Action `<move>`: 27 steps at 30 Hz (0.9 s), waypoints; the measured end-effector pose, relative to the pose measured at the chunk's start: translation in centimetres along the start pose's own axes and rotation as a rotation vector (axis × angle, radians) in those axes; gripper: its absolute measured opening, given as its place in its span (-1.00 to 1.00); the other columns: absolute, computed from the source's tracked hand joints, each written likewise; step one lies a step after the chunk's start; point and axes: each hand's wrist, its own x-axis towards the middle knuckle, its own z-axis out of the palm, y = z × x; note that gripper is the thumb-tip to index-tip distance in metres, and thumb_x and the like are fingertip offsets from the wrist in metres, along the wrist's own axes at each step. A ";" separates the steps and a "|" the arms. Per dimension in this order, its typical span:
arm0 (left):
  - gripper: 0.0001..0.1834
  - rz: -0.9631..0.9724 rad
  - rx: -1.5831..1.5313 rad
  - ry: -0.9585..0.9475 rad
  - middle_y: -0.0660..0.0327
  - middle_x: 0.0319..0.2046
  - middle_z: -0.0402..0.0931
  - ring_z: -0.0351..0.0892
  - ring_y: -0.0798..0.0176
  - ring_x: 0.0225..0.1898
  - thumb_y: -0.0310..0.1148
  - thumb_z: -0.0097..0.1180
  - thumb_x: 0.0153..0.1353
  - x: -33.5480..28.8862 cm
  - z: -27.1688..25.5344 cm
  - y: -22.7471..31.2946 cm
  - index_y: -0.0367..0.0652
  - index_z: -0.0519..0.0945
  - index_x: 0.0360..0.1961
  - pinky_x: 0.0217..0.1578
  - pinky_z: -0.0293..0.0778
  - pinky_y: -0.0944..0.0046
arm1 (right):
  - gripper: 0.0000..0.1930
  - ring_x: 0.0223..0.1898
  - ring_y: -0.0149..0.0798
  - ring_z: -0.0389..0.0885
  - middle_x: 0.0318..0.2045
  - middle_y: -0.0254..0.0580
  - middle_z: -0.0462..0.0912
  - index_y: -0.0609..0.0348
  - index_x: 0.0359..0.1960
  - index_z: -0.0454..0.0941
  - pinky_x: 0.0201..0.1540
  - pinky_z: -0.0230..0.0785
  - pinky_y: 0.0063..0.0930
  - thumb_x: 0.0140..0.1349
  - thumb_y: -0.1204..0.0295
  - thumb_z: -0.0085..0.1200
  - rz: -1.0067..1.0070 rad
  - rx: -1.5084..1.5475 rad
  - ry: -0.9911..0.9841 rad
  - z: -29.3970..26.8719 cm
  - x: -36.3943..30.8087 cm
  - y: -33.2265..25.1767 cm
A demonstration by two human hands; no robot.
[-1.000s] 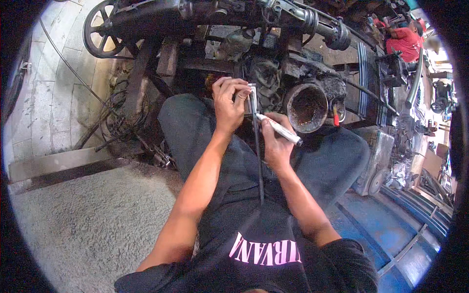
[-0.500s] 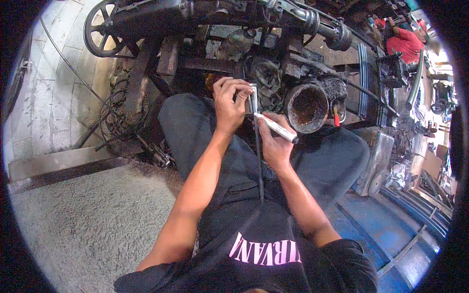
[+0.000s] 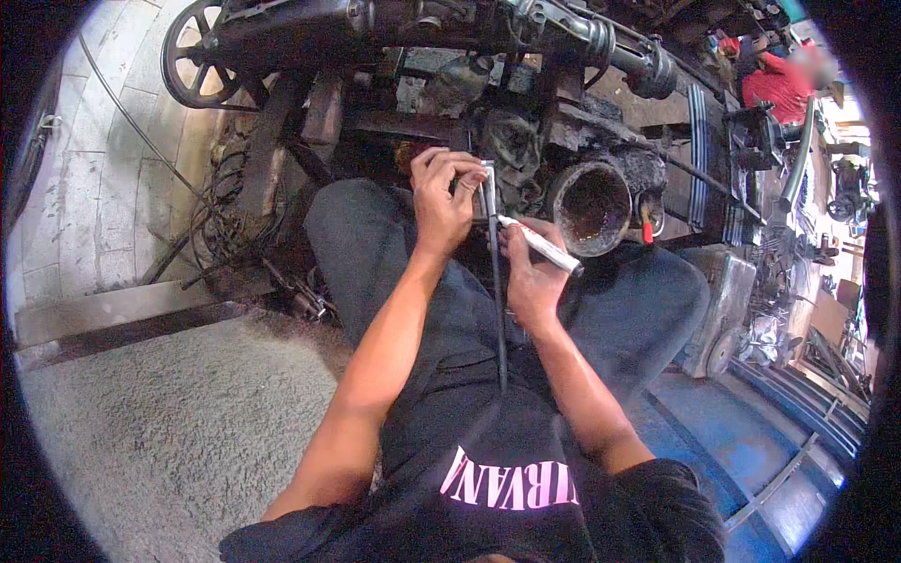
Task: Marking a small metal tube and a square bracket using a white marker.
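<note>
My left hand [image 3: 443, 202] is closed, its thumb and fingers pinching a narrow silver metal piece [image 3: 488, 184] with a short bent top. That piece lies along the upper end of a thin dark rod [image 3: 498, 300], which runs down between my legs toward my shirt. In my right hand [image 3: 537, 281] is a white marker [image 3: 540, 246] with a dark rear end, gripped like a pen. Its tip is beside the rod, just below the silver piece; whether the two touch I cannot tell.
Beyond my hands stands a greasy machine with a spoked wheel [image 3: 199, 54]. Right of my hands is a round, dirty metal pot [image 3: 591, 208], with a red-handled tool [image 3: 647, 225] beside it. A person in red [image 3: 777, 86] is at the far right. Cables [image 3: 131, 122] lie left.
My right hand has shifted slightly right and down, drawing the marker tip a little away from the silver piece. My left hand has hardly moved.
</note>
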 end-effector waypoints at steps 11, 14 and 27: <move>-0.90 -0.007 -0.009 -0.020 0.24 -0.19 0.69 0.44 0.01 0.08 -0.33 0.28 0.22 0.0 0.0 0.1 -0.11 0.72 -0.35 0.21 0.27 0.03 | -0.86 -0.29 -0.47 0.59 -0.28 -0.22 0.68 0.32 -0.10 0.57 -0.19 0.49 -0.54 0.39 0.53 0.18 -0.020 -0.057 0.012 -0.3 0.0 0.1; -0.89 -0.015 0.002 -0.020 0.22 -0.19 0.69 0.45 0.00 0.08 -0.33 0.27 0.23 0.1 0.0 0.2 -0.11 0.73 -0.35 0.21 0.27 0.03 | -0.84 -0.29 -0.47 0.62 -0.27 -0.22 0.69 0.30 -0.07 0.55 -0.22 0.49 -0.56 0.41 0.50 0.17 0.166 0.157 0.035 -0.3 0.1 0.1; -0.76 0.023 0.071 0.103 0.14 -0.14 0.71 0.58 0.01 0.02 -0.19 0.34 0.24 4.5 1.7 0.8 -0.17 0.70 -0.34 0.16 0.35 0.05 | -0.80 -0.23 -0.42 0.68 -0.23 -0.17 0.69 0.33 -0.01 0.50 -0.12 0.54 -0.50 0.44 0.48 0.12 0.131 0.043 -0.027 -1.2 -0.7 -0.3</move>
